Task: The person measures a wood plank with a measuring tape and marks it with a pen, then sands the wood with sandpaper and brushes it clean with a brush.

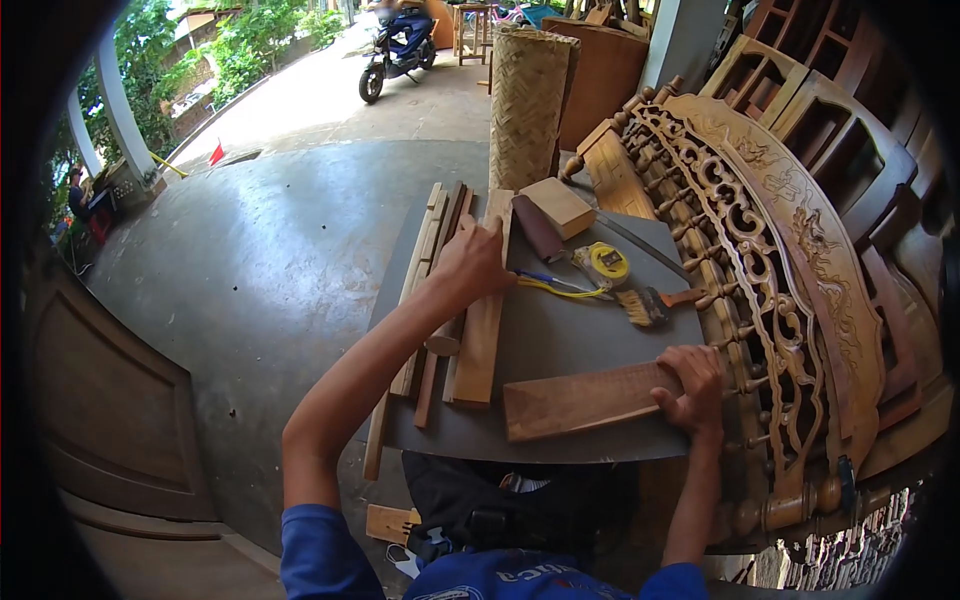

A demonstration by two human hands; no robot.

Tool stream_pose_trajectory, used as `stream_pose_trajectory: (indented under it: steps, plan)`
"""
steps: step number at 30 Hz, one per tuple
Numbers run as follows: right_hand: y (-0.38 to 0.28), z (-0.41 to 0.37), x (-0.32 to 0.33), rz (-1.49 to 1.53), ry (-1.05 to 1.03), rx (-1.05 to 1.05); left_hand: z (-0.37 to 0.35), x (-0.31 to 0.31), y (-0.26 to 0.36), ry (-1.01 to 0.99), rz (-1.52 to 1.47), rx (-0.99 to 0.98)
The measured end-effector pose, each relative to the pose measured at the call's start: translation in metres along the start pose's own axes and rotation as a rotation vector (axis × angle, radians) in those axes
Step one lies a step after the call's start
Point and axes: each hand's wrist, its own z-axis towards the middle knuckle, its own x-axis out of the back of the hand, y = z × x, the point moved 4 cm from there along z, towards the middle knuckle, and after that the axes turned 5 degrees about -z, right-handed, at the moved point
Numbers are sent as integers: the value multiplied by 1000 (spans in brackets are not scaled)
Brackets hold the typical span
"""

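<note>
My left hand (474, 262) reaches across a row of wooden strips on the grey tabletop (590, 350). Its fingers curl over a thick, light wooden bar (482, 345), partly hiding it. Beside that bar lie a thin reddish strip (430, 375), a round dowel end (442, 344) and pale narrow sticks (415, 290). My right hand (693, 388) grips the right end of a flat brown wooden board (585, 400), which lies near the table's front edge, its thumb on the upper face.
Sandpaper roll (538, 230), wood block (556, 207), tape measure (603, 263), pencil-like yellow and blue items (560, 287) and paintbrush (655, 305) lie on the table. A carved wooden panel (740, 215) stands close at right. Behind is a woven mat roll (530, 105); a motorbike (398, 45) stands farther back.
</note>
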Motion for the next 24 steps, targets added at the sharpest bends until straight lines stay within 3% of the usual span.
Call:
stream_pose_trajectory:
  steps: [2, 6, 10, 13, 18, 24]
  plan:
    - [1, -2, 1, 13, 8, -20, 15, -1, -6, -140, -21, 44]
    - [2, -3, 0, 19, 16, -46, 20, 9, -23, -21, -259, 81]
    - [-1, 0, 5, 28, -7, -44, 10, 28, -27, -179, -598, 285]
    - [-4, 1, 8, 36, 17, -2, 4, 40, -28, -136, -973, 213]
    - [-6, -2, 5, -21, -83, -102, 1, 53, -8, -114, -1631, 83]
    - [-17, -9, 17, -62, -208, -151, 2, 62, 69, -346, -1505, -174]
